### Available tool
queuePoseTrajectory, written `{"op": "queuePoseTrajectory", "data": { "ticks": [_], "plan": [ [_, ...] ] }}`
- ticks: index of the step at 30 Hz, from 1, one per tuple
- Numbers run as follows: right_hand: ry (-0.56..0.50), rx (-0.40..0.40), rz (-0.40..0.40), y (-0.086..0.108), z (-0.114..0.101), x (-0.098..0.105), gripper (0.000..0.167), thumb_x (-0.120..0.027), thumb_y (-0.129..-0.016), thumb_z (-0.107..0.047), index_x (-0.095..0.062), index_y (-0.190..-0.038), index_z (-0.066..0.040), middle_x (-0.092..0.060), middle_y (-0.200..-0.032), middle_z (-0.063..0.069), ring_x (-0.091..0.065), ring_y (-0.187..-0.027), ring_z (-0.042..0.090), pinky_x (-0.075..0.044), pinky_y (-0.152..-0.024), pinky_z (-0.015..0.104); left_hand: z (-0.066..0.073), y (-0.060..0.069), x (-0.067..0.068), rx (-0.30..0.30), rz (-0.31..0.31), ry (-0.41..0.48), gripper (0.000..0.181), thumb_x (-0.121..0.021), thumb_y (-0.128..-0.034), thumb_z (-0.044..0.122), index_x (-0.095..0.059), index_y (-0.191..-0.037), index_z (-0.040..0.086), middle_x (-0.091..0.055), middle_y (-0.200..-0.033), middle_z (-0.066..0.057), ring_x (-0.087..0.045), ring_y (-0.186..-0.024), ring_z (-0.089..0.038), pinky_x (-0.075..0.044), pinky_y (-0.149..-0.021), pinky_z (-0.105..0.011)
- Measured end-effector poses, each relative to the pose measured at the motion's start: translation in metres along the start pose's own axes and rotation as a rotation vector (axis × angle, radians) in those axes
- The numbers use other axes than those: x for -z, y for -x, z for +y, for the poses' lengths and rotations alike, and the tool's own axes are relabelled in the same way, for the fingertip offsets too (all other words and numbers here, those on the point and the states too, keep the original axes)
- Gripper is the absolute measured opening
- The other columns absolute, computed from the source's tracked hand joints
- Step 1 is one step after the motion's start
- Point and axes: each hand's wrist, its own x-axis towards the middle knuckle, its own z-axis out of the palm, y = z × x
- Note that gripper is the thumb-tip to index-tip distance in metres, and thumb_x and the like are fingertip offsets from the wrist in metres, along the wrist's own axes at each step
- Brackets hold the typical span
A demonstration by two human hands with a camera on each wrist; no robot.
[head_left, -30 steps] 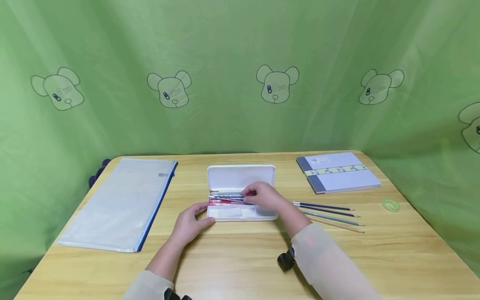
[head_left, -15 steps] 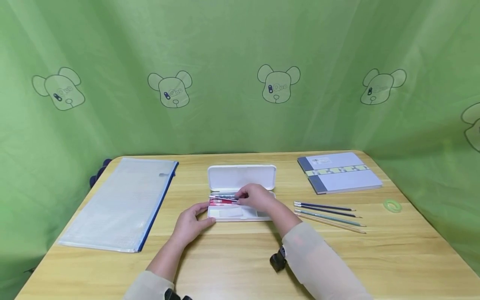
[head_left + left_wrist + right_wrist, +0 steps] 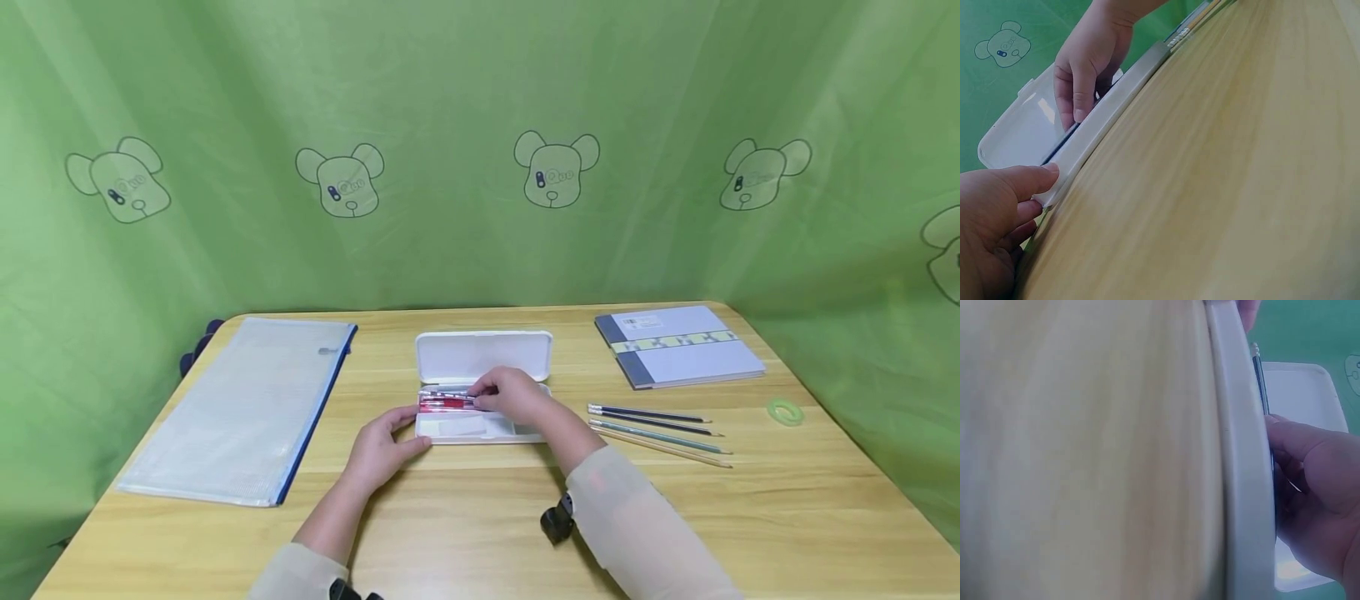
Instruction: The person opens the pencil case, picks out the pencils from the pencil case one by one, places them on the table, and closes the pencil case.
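When looking at the middle of the table (image 3: 480, 517), can see a white pencil case (image 3: 487, 440) standing opened, with its lid (image 3: 483, 356) raised at the far side. Inside the pencil case, along its rear part, can notice red pens (image 3: 450, 404) and other slender items, too crowded to count exactly. Inside its front part, can see a pale rectangular shape (image 3: 459, 427), but cannot tell if insert or separate object. At the left end of the pencil case, can find the left hand (image 3: 378, 450) gripping the corner, with thumb laid on the near edge and other fingers bent about the end. Over the pencil case, to the right of the visible red pens, can find the right hand (image 3: 517, 396), with thumb and fingertips brought together, pinching a dark pencil (image 3: 1261, 381) held low, along the length of the pencil case. To the right of the pencil case, near it, several loose pencils (image 3: 660, 437); farther right, a green ring (image 3: 785, 422); behind these, a pale notebook (image 3: 693, 367) with patterned band. To the left of the pencil case, well apart, a translucent zip pouch (image 3: 240, 408) with blue edge.
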Motion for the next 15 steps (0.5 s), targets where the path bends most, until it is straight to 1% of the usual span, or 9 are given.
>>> {"op": "queuePoseTrajectory", "data": {
  "ticks": [3, 7, 11, 15],
  "plan": [
    [-0.008, 0.013, 0.008, 0.003, 0.0, 0.006, 0.017, -0.068, -0.091, -0.016, -0.075, -0.106, -0.013, -0.071, -0.104, 0.003, -0.062, -0.1, 0.017, -0.051, -0.097, 0.04, 0.001, 0.001, -0.001, -0.003, 0.001, -0.002, 0.051, -0.076, -0.085, 0.021, -0.06, -0.131, 0.007, -0.062, -0.135, -0.013, -0.049, -0.135, -0.034, -0.034, -0.117, -0.052],
    [-0.015, 0.058, 0.019, 0.01, 0.004, 0.017, 0.017, -0.068, -0.091, -0.014, -0.075, -0.107, -0.01, -0.072, -0.104, 0.005, -0.062, -0.097, 0.016, -0.053, -0.093, 0.039, 0.001, 0.001, -0.001, -0.007, 0.005, -0.007, 0.051, -0.077, -0.0843, 0.021, -0.06, -0.131, 0.007, -0.062, -0.135, -0.013, -0.049, -0.135, -0.034, -0.034, -0.117, -0.052],
    [-0.05, 0.087, 0.028, 0.02, 0.013, 0.031, 0.02, -0.068, -0.09, -0.013, -0.074, -0.108, -0.006, -0.072, -0.099, 0.007, -0.062, -0.089, 0.015, -0.054, -0.083, 0.033, 0.001, 0.001, -0.001, -0.013, 0.009, -0.012, 0.051, -0.077, -0.084, 0.02, -0.061, -0.131, 0.007, -0.063, -0.134, -0.013, -0.05, -0.134, -0.033, -0.035, -0.117, -0.051],
    [-0.076, 0.094, 0.05, 0.034, 0.024, 0.047, 0.022, -0.067, -0.09, -0.012, -0.072, -0.109, -0.003, -0.071, -0.093, 0.007, -0.059, -0.083, 0.014, -0.052, -0.076, 0.028, 0.0, 0.001, -0.001, -0.013, 0.008, -0.018, 0.051, -0.077, -0.0843, 0.02, -0.06, -0.131, 0.006, -0.062, -0.134, -0.013, -0.05, -0.134, -0.034, -0.035, -0.117, -0.051]
  ]
}}
